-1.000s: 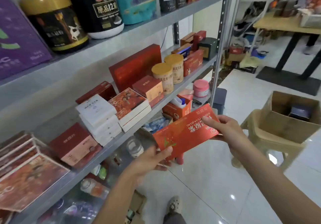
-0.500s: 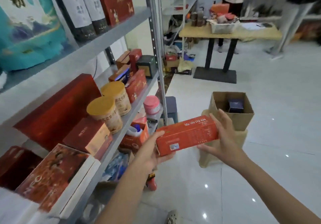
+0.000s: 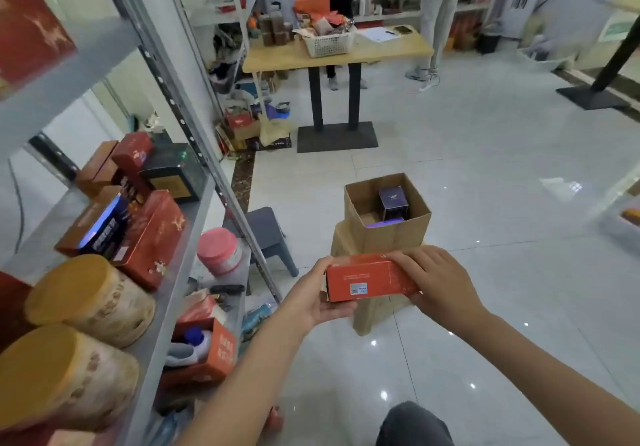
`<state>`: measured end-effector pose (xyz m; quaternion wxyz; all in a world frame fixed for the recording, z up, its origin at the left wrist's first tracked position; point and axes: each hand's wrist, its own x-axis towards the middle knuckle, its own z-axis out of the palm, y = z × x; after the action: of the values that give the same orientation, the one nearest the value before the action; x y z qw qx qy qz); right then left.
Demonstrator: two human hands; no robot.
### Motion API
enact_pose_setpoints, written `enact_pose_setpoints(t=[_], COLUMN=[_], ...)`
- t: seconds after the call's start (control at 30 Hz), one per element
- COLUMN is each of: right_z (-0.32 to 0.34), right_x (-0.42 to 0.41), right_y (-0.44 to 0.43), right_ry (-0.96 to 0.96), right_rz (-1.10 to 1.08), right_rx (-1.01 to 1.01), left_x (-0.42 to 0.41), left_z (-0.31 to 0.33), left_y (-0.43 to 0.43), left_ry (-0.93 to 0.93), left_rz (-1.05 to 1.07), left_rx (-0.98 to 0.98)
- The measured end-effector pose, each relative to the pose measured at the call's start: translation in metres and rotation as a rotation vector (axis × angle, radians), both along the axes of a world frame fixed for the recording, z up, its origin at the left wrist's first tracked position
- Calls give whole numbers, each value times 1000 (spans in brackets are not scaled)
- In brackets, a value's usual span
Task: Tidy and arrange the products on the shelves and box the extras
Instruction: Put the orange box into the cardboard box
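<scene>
Head view: the orange carton (image 3: 367, 279) has swung away from the shelf (image 3: 180, 272) and is now held level just before the open cardboard box (image 3: 394, 239) on its stool (image 3: 367, 317). The left hand (image 3: 311, 298) cups its near end from below. The right hand (image 3: 436, 279) has shifted on top, fingers wrapped over the far end.

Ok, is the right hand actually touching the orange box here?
Touching. The head view shows the right hand curled over one end of the orange box, with the left hand gripping the other end.
</scene>
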<state>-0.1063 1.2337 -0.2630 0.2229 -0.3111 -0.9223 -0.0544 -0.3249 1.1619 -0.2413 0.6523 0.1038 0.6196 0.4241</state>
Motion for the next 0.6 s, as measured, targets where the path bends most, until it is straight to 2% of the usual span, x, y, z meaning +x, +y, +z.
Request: enact_pose_setpoints(t=[0.13,0.23,0.27,0.4,0.43,0.6], right_z=[-30,-60,-68,-93,-97,-116], right_x=[22,32,36,51,52,31], right_y=[45,100,121,216,240,344], right_ry=[6,47,62,162,206,369], right_rz=[-252,-361,-387,-470,-507,-604], right_rx=[-426,-561,-592,-732,-770,-912], left_x=[2,2,1,-17,-23,-39], left_z=[-20,-47,-59,-115,-126,-168], left_y=[65,124,143,202,214,274], left_ry=[171,434,575,1361,1478,1578], left_rz=[-155,-258,-322,-724,-794,-879], left_rx=[94,110,89,-3,-24,-99])
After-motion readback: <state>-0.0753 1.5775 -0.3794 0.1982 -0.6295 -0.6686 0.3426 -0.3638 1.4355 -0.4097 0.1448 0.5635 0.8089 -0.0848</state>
